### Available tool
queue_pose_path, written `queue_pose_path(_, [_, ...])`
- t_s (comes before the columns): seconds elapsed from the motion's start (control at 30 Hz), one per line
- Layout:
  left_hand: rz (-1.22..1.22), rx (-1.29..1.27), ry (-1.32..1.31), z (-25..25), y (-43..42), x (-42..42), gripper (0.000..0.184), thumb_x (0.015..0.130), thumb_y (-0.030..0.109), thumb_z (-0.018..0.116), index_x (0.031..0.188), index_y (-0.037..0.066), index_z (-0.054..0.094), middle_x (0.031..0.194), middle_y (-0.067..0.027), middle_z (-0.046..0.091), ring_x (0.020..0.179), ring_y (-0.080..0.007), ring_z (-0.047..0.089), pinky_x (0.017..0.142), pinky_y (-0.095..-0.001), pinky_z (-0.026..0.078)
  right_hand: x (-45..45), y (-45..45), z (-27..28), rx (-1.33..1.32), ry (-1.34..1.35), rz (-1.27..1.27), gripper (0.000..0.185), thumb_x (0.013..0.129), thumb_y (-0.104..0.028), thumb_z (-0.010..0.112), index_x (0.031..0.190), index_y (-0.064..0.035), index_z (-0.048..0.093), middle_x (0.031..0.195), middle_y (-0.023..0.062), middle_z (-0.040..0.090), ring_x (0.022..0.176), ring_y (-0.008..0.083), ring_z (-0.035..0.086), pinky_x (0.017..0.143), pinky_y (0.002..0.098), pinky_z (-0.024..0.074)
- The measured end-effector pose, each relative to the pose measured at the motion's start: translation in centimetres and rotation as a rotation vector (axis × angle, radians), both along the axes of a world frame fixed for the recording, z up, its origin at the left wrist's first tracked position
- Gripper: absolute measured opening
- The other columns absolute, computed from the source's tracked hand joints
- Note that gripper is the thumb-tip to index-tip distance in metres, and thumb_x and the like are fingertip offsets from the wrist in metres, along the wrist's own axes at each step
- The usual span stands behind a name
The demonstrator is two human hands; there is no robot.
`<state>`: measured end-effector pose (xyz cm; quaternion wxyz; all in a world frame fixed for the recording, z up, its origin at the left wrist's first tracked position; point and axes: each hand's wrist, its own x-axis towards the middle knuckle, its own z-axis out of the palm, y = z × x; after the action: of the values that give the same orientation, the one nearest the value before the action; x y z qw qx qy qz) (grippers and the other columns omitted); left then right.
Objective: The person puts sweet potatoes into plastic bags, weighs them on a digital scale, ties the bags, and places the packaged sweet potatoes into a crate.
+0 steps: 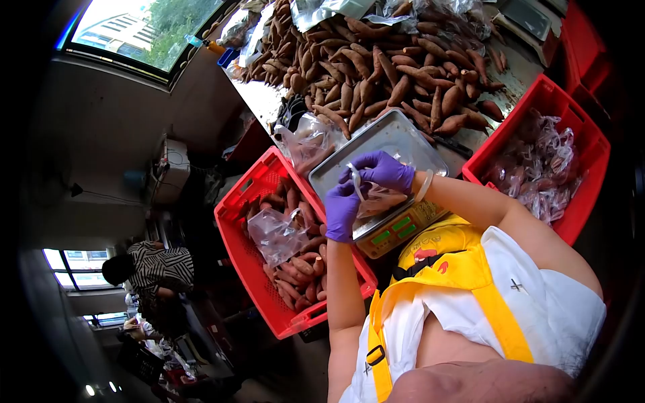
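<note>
Both hands wear purple gloves and meet over a digital scale with a metal tray point(421, 149). My left hand point(342, 211) is closed on the twisted top of a clear plastic bag. My right hand point(384, 170) pinches the same bag top from the other side. The plastic bag point(379, 200) hangs below them against the tray, with sweet potatoes showing dimly through it. Green digits light the scale's display point(393, 230). Close to my left hand, a red crate point(235, 238) holds loose sweet potatoes and a clear bag point(274, 235).
Sweet potatoes point(366, 60) are heaped on the table beyond the scale. A red crate point(591, 144) of bagged ones stands at the right. Another filled bag point(310, 142) lies by the tray's left corner. A person in a striped top point(161, 265) is far left.
</note>
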<state>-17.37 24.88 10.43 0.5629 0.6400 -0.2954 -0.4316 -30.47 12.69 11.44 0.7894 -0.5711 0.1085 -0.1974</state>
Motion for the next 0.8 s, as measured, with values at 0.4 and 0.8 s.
queue_pose_path(0.4, [0.151,0.156,-0.606,-7.6,1.0,6.7,0.04,0.074,0.004,0.068,0.113,0.003,0.067,0.108,-0.0093,0.068,0.094,-0.0204,0.065,0.087,-0.0317,0.049,-11.0,1.9,-4.9,-0.592,0.133,-0.108,0.018,0.084,-0.016,0.068,0.096,-0.0028,0.067,0.097,0.0119,0.064,0.097,0.0257,0.06,0.088,0.0365,0.0464])
queue_pose_path(0.8, [0.462,-0.038,0.08,-1.3,18.4,2.5,0.036,0.098,0.012,0.05,0.131,-0.002,0.053,0.116,-0.0087,0.063,0.1,-0.0134,0.06,0.089,-0.0256,0.047,-10.2,2.0,1.8,-1.215,0.208,-0.388,0.089,0.076,-0.037,0.075,0.148,-0.0102,0.031,0.139,0.0175,0.044,0.127,0.0353,0.043,0.107,0.0427,0.0332])
